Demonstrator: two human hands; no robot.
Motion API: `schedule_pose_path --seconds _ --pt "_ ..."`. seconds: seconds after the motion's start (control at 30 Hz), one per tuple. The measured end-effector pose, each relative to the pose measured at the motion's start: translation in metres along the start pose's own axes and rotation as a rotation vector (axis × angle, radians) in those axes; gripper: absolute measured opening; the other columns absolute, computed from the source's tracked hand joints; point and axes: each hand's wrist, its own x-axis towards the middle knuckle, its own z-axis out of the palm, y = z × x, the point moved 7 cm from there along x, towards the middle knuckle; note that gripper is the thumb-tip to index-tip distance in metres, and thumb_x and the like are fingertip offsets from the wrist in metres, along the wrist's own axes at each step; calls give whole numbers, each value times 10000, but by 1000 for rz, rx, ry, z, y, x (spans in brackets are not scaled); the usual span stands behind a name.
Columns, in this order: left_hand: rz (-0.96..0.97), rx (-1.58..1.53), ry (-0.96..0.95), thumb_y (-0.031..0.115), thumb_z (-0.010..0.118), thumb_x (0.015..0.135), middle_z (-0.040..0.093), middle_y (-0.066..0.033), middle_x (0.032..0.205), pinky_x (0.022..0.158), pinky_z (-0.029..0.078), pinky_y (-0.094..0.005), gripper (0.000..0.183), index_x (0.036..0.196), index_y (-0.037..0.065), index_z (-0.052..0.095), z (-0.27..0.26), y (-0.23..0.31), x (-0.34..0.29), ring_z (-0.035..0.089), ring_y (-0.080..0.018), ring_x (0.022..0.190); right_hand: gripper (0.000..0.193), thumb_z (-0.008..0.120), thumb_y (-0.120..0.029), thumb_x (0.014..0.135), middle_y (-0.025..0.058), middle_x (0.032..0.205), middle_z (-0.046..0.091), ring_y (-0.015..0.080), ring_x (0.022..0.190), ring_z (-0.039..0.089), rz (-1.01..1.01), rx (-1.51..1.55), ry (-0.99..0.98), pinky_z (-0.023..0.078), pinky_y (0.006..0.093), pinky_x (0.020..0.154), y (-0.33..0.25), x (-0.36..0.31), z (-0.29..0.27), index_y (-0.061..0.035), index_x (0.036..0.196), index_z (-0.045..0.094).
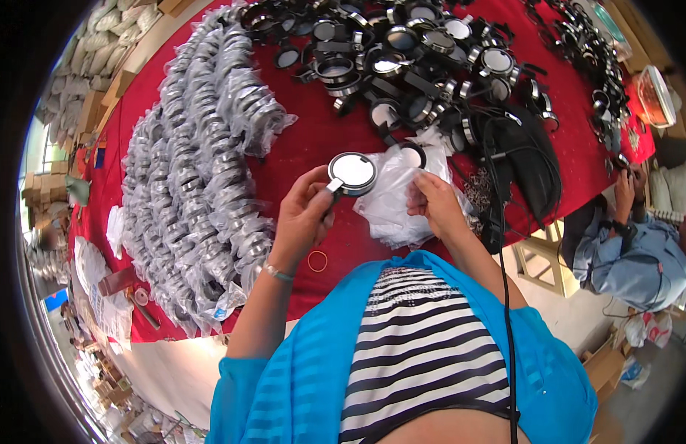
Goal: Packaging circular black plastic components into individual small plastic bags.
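Note:
In my left hand (302,214) is a round, white-faced piece with a black and metal rim (352,171) and a short metal tab, gripped by its dark handle end. To its right, my right hand (441,211) has its fingers pinched at the edge of the clear plastic bags (391,214), which lie in a loose stack on the red cloth. Another round black-rimmed piece (412,156) lies at the far edge of the bags, partly covered. A yellow rubber band (318,260) rests on the cloth near my left wrist.
Long rows of plastic-wrapped round pieces (202,148) cover the table's left. A heap of unwrapped pieces (402,55) spreads across the far side. A black bag (532,163) with a cable lies at right. Beyond the stool (543,263), a co-worker (631,244) sits near a plastic tub (654,96).

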Motion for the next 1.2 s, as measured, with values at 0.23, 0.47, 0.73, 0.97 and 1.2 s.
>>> schedule_pose_path --seconds 0.23,0.47,0.73,0.97,1.2 --pt "-229 -411 -186 262 428 986 550 -114 1004 344 405 -164 396 1285 5 458 32 -16 -29 529 -100 638 223 515 -256 947 22 851 629 117 727 639 24 152 -162 540 257 589 -8 -14 50 -52 993 592" --pt "27 101 -111 138 602 887 239 -164 1466 578 534 -226 353 1198 -10 525 35 -9 -27 581 -128 849 184 516 -196 954 17 887 636 82 758 619 14 279 -191 529 236 667 -5 -19 51 -38 1012 588" --pt "416 655 -150 67 653 824 353 -169 1418 507 504 -226 347 1151 22 545 46 -3 -25 589 -104 790 179 537 -160 931 25 856 631 88 744 603 -13 235 -178 499 229 662 -3 -20 54 -13 1016 595" --pt "-179 85 -69 85 620 850 564 -41 936 488 530 -217 239 1073 14 572 37 -42 -19 574 -92 718 154 584 -147 868 53 791 627 129 687 597 -294 -415 41 475 272 618 -28 -21 33 -4 846 637" --pt "263 579 184 51 647 783 570 -109 994 577 517 -293 209 976 -18 606 38 -26 -12 606 -192 735 104 612 -116 820 132 728 583 276 648 585 -536 -763 -178 457 343 596 -35 -55 89 -17 808 581"
